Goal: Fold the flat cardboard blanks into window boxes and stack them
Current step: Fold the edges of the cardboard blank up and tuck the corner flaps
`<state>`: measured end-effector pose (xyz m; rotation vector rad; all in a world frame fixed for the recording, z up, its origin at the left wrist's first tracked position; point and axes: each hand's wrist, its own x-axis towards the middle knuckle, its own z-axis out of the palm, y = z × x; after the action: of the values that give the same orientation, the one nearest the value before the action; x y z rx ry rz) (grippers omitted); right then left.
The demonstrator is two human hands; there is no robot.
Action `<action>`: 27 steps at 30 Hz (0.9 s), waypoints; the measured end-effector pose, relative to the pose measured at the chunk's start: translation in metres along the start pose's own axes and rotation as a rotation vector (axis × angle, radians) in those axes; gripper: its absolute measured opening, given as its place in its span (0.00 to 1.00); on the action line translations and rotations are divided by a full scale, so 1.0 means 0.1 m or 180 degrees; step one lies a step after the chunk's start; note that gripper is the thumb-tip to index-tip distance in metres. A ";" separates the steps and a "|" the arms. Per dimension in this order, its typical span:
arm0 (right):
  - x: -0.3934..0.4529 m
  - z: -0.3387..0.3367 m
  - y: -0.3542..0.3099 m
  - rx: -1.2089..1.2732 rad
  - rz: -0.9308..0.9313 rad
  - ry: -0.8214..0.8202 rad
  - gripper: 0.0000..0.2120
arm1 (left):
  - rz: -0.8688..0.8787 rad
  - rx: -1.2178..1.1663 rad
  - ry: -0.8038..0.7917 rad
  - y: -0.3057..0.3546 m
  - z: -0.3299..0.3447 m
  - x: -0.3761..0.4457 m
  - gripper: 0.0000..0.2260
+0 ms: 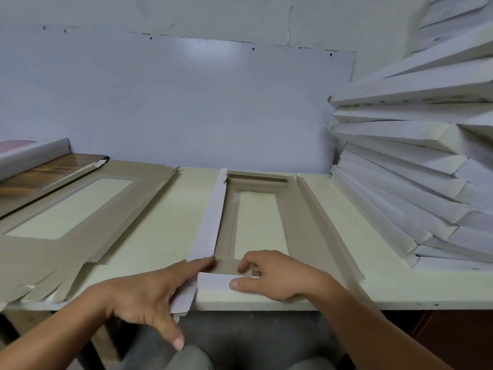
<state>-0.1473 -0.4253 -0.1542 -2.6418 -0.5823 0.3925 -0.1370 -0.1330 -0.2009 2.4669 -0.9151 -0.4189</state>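
Note:
A half-folded window box (293,209) lies lengthwise on the pale table (170,222), brown inside up, with a long window opening in its middle. Its left side wall (210,217) stands raised, white outside showing; the far end flap is folded up and the right wall leans outward. My left hand (149,292) lies with straight fingers against the near end of the left wall. My right hand (274,276) pinches the white near end flap (213,283), thumb on its outside and fingers curled over into the box.
A pile of flat brown blanks (80,231) with window cut-outs covers the table's left side. Finished white boxes (416,166) are stacked high at the right, leaning toward the wall. A white panel backs the table. The table's front edge runs just below my hands.

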 end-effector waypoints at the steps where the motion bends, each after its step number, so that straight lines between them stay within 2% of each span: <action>1: 0.00 0.02 -0.01 0.0056 0.0008 0.0015 0.24 | 0.0007 0.0164 0.0037 -0.05 0.02 0.01 0.61; 3: -0.02 0.05 -0.04 0.0137 0.0074 0.0060 0.22 | 0.0003 0.0326 0.0056 -0.09 0.04 0.03 0.61; 6: -0.06 0.07 -0.07 0.0232 0.0124 0.0033 0.24 | -0.0040 0.0363 0.0060 -0.03 0.02 0.01 0.57; 11: -0.17 0.15 -0.09 -0.0192 -0.0021 0.0108 0.16 | -0.0043 0.0493 0.0041 0.21 -0.07 -0.03 0.42; 14: -0.24 0.23 -0.08 -0.0110 -0.0075 0.0367 0.13 | 0.0043 -0.0003 0.0190 0.33 -0.15 -0.05 0.34; 19: -0.32 0.23 -0.07 -0.0118 -0.0161 0.0442 0.18 | 0.0051 -0.1233 0.0172 0.28 -0.20 -0.08 0.16; 24: -0.40 0.20 -0.10 -0.0245 -0.0227 0.0270 0.19 | 0.0072 -0.1508 0.0015 0.23 -0.20 -0.08 0.12; 27: -0.46 0.16 -0.19 -0.0211 -0.0388 0.0224 0.13 | 0.0072 -0.1512 -0.0089 0.24 -0.22 -0.08 0.10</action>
<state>-0.1995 -0.4252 -0.1517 -2.6538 -0.7408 0.2470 -0.1461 -0.1361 -0.1693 2.0203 -0.7501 -0.5886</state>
